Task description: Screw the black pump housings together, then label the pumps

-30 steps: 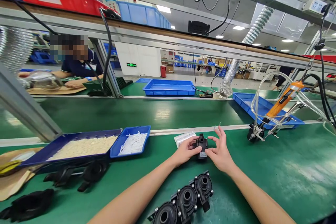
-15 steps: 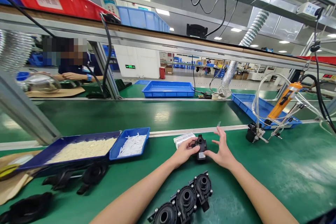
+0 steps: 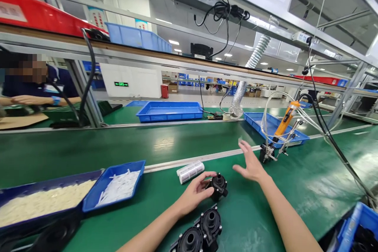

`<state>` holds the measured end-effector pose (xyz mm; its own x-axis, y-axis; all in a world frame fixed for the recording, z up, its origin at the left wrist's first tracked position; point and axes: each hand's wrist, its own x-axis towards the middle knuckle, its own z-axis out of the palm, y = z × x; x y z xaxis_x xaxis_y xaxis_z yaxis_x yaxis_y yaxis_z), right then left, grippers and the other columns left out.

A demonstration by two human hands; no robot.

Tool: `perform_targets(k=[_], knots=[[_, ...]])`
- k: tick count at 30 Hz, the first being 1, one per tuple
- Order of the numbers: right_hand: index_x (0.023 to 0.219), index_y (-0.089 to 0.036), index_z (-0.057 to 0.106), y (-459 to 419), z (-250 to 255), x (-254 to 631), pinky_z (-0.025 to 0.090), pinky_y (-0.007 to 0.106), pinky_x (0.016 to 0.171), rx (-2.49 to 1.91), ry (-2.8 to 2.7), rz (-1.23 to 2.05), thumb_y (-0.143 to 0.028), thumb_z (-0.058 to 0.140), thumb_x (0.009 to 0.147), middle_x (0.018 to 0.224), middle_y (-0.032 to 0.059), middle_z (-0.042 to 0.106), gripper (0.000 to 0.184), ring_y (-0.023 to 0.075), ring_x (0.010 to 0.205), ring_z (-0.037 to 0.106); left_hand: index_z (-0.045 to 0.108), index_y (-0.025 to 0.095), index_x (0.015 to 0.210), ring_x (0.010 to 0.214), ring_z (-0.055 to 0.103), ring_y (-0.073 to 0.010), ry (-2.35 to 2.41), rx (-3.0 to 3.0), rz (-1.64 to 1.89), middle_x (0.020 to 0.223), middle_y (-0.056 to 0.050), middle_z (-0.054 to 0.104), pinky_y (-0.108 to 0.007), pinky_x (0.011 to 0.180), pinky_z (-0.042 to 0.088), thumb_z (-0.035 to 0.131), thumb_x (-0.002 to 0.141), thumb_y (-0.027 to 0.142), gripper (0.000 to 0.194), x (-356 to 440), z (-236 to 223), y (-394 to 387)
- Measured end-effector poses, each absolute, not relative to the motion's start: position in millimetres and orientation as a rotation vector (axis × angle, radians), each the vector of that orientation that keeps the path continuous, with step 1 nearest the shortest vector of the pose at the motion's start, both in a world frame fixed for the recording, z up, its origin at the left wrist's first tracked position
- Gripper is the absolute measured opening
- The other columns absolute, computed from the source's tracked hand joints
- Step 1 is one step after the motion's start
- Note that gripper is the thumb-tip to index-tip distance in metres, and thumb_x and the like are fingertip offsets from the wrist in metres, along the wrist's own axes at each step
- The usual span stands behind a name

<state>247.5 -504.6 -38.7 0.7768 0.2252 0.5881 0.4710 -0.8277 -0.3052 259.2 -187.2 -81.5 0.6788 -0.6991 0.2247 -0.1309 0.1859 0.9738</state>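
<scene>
My left hand (image 3: 193, 193) has its thumb and fingers around the left side of a black pump (image 3: 219, 185), which sits upright on the green bench with its round nozzle facing up. Just in front of it, two more black pumps (image 3: 211, 220) line up toward me, the nearest cut by the frame's lower edge. To the right, my right hand (image 3: 251, 165) is raised with fingers spread, apart from the pump. A small translucent piece (image 3: 240, 140) appears at its fingertip, too blurred to name. Behind my left hand lies a white roll of labels (image 3: 190, 171).
Left are a blue tray of white strips (image 3: 143, 165) and a tray of cream-coloured pieces (image 3: 97, 174). An orange electric screwdriver (image 3: 285, 120) hangs on a stand at right. A blue bin (image 3: 344, 228) holds black parts lower right. Another person (image 3: 56, 82) sits far left.
The black pump has come nearer to me, beside the row of pumps, and its nozzle now faces up. My right hand has moved away from it. The view has swung right.
</scene>
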Motion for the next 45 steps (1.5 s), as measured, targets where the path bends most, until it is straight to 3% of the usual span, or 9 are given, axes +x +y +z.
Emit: perform_targets(k=[3, 12, 18, 22, 25, 31, 36, 40, 45], knots=[[0.168, -0.032, 0.017, -544, -39, 260, 0.023, 0.074, 0.124, -2.704, -0.295, -1.036, -0.047, 0.057, 0.104, 0.169, 0.0179, 0.022, 0.077, 0.0403, 0.153, 0.032, 0.062, 0.027, 0.13, 0.148, 0.048, -0.0357, -0.805, 1.282, -0.558, 0.163, -0.014, 0.046, -0.051, 0.124, 0.035, 0.073, 0.092, 0.059, 0.051, 253, -76, -189], [0.167, -0.017, 0.027, -588, -43, 264, 0.024, 0.075, 0.122, -2.522, 0.084, -1.257, -0.036, 0.047, 0.104, 0.167, 0.024, 0.018, 0.069, 0.049, 0.155, 0.021, 0.061, 0.025, 0.122, 0.148, 0.048, -0.0352, -0.801, 1.162, -0.806, 0.161, -0.016, 0.048, -0.053, 0.122, 0.033, 0.056, 0.097, 0.07, 0.051, 240, -75, -193], [0.163, -0.021, 0.033, -601, -38, 258, 0.054, 0.062, 0.107, -2.284, 0.154, -1.253, -0.032, 0.049, 0.1, 0.158, 0.0233, 0.03, 0.066, 0.0368, 0.121, 0.06, 0.065, 0.022, 0.118, 0.144, 0.052, -0.038, -0.843, 1.074, -0.857, 0.155, -0.019, 0.057, -0.055, 0.12, 0.036, 0.061, 0.094, 0.071, 0.055, 239, -80, -197], [0.161, -0.025, 0.035, -565, -38, 260, 0.064, 0.049, 0.095, -2.176, -0.016, -1.115, -0.032, 0.056, 0.096, 0.154, 0.019, 0.038, 0.068, 0.0243, 0.103, 0.064, 0.067, 0.021, 0.116, 0.139, 0.058, -0.0387, -0.794, 1.19, -0.802, 0.142, -0.02, 0.067, -0.059, 0.118, 0.041, 0.054, 0.097, 0.073, 0.057, 239, -91, -204], [0.163, -0.031, 0.026, -523, -36, 251, 0.066, 0.041, 0.093, -2.113, -0.2, -0.931, -0.033, 0.059, 0.096, 0.157, 0.0143, 0.039, 0.075, 0.0219, 0.114, 0.063, 0.056, 0.028, 0.14, 0.153, 0.041, -0.0343, -0.751, 1.418, -0.488, 0.158, -0.015, 0.051, -0.055, 0.124, 0.038, 0.075, 0.091, 0.055, 0.059, 248, -99, -206], [0.164, -0.042, 0.018, -466, -27, 221, 0.059, 0.047, 0.102, -1.885, -0.386, -0.605, -0.034, 0.063, 0.1, 0.157, 0.0096, 0.041, 0.079, 0.0245, 0.125, 0.056, 0.028, 0.03, 0.164, 0.164, 0.013, -0.0331, -0.756, 1.565, -0.119, 0.176, -0.012, 0.02, -0.057, 0.134, 0.018, 0.089, 0.076, 0.028, 0.107, 282, -104, -211], [0.164, -0.038, 0.018, -460, -32, 221, 0.057, 0.035, 0.079, -1.819, -0.303, -0.499, -0.034, 0.067, 0.097, 0.133, 0.0096, 0.055, 0.083, 0.0217, 0.104, 0.06, 0.053, 0.024, 0.15, 0.148, 0.046, -0.0373, -0.791, 1.606, -0.125, 0.156, -0.016, 0.053, -0.056, 0.13, 0.028, 0.096, 0.069, 0.035, 0.093, 296, -95, -219], [0.162, -0.029, 0.021, -455, -38, 226, 0.032, 0.022, 0.051, -1.539, -0.22, -0.293, -0.039, 0.077, 0.091, 0.094, 0.0017, 0.061, 0.091, 0.0138, 0.069, 0.051, 0.063, 0.023, 0.14, 0.14, 0.053, -0.0382, -0.61, 1.438, -0.249, 0.146, -0.014, 0.064, -0.054, 0.127, 0.029, 0.095, 0.069, 0.042, 0.08, 299, -89, -215], [0.16, -0.022, 0.019, -437, -56, 232, 0.023, 0.021, 0.049, -1.423, -0.188, -0.041, -0.042, 0.087, 0.083, 0.087, -0.0005, 0.063, 0.105, 0.0084, 0.059, 0.042, 0.066, 0.024, 0.133, 0.125, 0.063, -0.0348, -0.423, 1.13, -0.5, 0.13, -0.011, 0.072, -0.049, 0.11, 0.047, 0.095, 0.067, 0.037, 0.073, 303, -84, -209]])
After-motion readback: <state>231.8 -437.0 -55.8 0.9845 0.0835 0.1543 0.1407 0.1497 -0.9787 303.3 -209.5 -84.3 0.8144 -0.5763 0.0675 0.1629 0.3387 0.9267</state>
